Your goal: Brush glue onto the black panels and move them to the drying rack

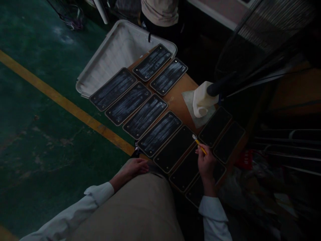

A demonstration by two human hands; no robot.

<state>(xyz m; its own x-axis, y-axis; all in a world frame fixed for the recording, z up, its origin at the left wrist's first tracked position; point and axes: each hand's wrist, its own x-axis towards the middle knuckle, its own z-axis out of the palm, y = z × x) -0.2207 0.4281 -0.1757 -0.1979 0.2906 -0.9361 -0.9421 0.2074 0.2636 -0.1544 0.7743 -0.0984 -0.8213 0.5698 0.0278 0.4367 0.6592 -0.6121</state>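
Note:
My right hand [206, 162] is closed around the yellow handle of a small brush [200, 146]. The pale brush tip is at the upper right corner of a plain dark rectangular plate [175, 149]; whether it touches cannot be told. Beside it lies a plate with whitish streaks [159, 134], one of several streaked plates further up the board. More plain dark plates [217, 127] lie on the right and under my right hand. My left hand [136, 166] rests at my lap near the board's edge, holding nothing, its fingers loosely extended.
The plates lie on a brown board [184, 85]. An off-white plastic container [202, 98] stands there on a pale sheet [188, 97]. Beyond is a large white tub [100, 72]; a person [160, 13] is behind it. A fan guard [271, 30] is at upper right.

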